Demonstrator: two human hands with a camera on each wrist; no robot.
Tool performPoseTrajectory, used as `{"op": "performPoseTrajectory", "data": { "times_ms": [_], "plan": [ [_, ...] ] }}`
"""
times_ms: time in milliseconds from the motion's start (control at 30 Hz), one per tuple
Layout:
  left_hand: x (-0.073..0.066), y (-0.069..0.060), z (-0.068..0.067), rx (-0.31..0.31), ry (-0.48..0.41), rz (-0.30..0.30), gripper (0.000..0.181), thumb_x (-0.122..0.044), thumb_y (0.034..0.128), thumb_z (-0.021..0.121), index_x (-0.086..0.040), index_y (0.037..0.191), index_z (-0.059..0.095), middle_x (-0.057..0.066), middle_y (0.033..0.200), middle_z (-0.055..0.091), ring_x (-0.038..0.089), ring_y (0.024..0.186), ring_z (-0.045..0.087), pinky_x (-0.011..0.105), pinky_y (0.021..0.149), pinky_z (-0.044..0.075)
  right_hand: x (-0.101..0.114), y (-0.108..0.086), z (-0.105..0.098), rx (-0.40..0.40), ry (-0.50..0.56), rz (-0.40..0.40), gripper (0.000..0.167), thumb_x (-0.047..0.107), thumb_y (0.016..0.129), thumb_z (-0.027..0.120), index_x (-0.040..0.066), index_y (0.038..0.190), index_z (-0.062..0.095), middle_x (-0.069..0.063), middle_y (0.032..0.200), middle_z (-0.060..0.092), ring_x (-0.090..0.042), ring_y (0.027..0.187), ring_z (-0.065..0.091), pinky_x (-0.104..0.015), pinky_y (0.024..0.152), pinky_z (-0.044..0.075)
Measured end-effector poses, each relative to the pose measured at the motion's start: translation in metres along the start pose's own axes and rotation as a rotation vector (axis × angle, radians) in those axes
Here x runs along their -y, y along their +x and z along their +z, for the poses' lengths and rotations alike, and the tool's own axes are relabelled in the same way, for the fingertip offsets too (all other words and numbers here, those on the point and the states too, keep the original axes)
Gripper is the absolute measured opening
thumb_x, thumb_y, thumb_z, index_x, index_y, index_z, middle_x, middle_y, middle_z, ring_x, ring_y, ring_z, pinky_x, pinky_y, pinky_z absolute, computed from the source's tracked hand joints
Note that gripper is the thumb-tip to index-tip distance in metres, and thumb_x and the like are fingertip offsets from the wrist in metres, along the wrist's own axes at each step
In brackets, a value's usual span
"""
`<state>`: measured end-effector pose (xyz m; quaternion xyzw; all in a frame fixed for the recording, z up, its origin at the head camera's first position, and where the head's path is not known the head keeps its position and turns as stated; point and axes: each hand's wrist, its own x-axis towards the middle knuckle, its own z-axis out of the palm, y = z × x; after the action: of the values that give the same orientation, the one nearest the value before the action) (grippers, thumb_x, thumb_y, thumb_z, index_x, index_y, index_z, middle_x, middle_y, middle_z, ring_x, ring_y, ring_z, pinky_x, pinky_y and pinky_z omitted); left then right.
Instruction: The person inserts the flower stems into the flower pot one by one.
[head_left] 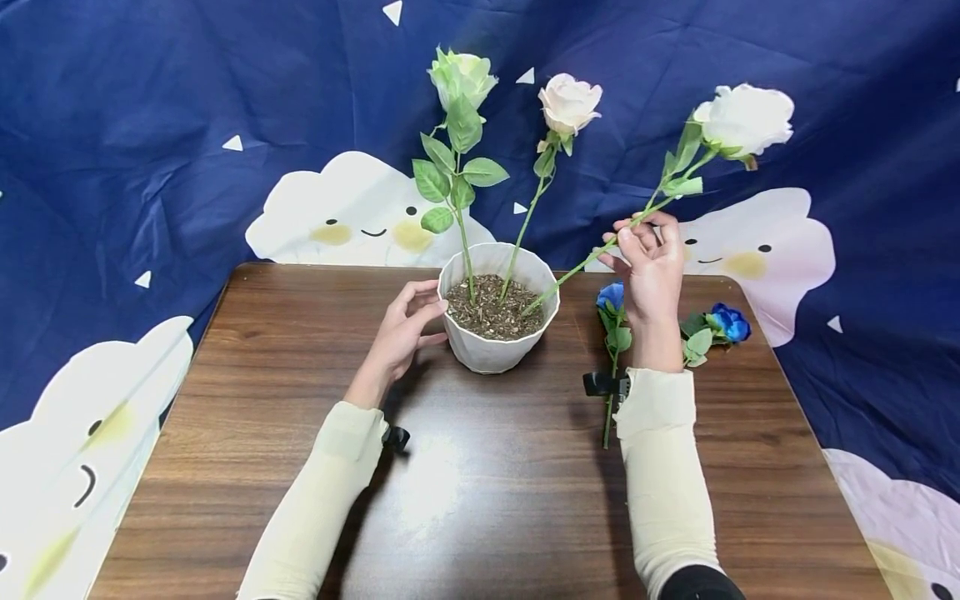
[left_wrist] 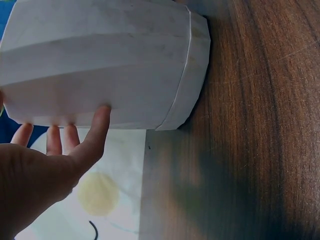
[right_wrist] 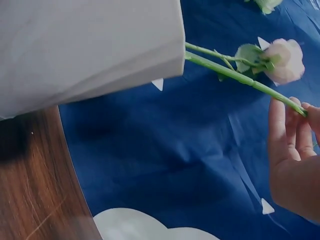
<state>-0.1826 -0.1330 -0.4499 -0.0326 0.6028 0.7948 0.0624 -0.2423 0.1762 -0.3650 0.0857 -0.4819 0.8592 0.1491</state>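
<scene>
A white faceted pot (head_left: 491,354) filled with brown soil (head_left: 487,312) stands near the table's back edge. My left hand (head_left: 401,333) rests its fingers against the pot's left side; in the left wrist view the fingertips touch the wall of the pot (left_wrist: 95,75). My right hand (head_left: 652,271) pinches the green stem of a white rose (head_left: 746,121), which leans far right with its lower end at the soil. The right wrist view shows the stem (right_wrist: 230,72) between thumb and fingers. A pale green rose (head_left: 461,79) and a pale pink rose (head_left: 570,104) rise from the soil.
Two blue roses lie on the wooden table (head_left: 465,500): one (head_left: 611,296) beside my right forearm, partly behind a black wrist strap, the other (head_left: 727,323) farther right. A dark blue cloth (head_left: 150,125) with white clouds hangs behind the table.
</scene>
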Motion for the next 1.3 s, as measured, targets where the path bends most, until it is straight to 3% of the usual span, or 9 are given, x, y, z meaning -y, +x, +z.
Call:
{"op": "performPoseTrajectory", "data": {
  "times_ms": [300,667,967,1300],
  "plan": [
    [0.001,0.002,0.000,0.005,-0.003,0.001,0.047,-0.008,0.0974,0.063,-0.004,0.142,0.048,0.022,0.134,0.047,0.021,0.109,0.057,0.057,0.093,0.057,-0.015,0.005,0.016,0.057,-0.103,-0.030,0.022,-0.012,0.095,0.059,0.006,0.108,0.059,-0.011,0.094,0.067,-0.021,0.082,0.068,-0.029,0.063,0.063],
    [0.000,0.002,0.000,0.003,0.000,0.004,0.046,-0.009,0.0970,0.063,-0.005,0.141,0.049,0.023,0.135,0.047,0.025,0.110,0.057,0.059,0.094,0.056,-0.028,0.008,0.030,0.147,-0.235,-0.040,0.025,-0.014,0.095,0.057,0.009,0.106,0.059,-0.011,0.093,0.067,-0.020,0.081,0.068,-0.028,0.065,0.063],
    [0.000,0.003,-0.001,-0.001,0.000,0.002,0.046,-0.009,0.0973,0.064,-0.005,0.141,0.049,0.023,0.135,0.048,0.023,0.110,0.057,0.059,0.094,0.055,-0.034,0.008,0.035,0.233,-0.239,-0.009,0.021,-0.010,0.098,0.056,0.006,0.111,0.058,-0.011,0.096,0.066,-0.021,0.084,0.068,-0.035,0.076,0.064],
    [0.002,0.002,-0.001,0.002,-0.003,-0.001,0.047,-0.009,0.0971,0.064,-0.005,0.142,0.049,0.017,0.131,0.050,0.023,0.110,0.057,0.056,0.092,0.058,-0.043,0.010,0.042,0.228,-0.229,0.078,0.015,-0.001,0.102,0.054,0.008,0.109,0.064,-0.010,0.094,0.066,-0.020,0.082,0.066,-0.031,0.075,0.062]
  ]
}}
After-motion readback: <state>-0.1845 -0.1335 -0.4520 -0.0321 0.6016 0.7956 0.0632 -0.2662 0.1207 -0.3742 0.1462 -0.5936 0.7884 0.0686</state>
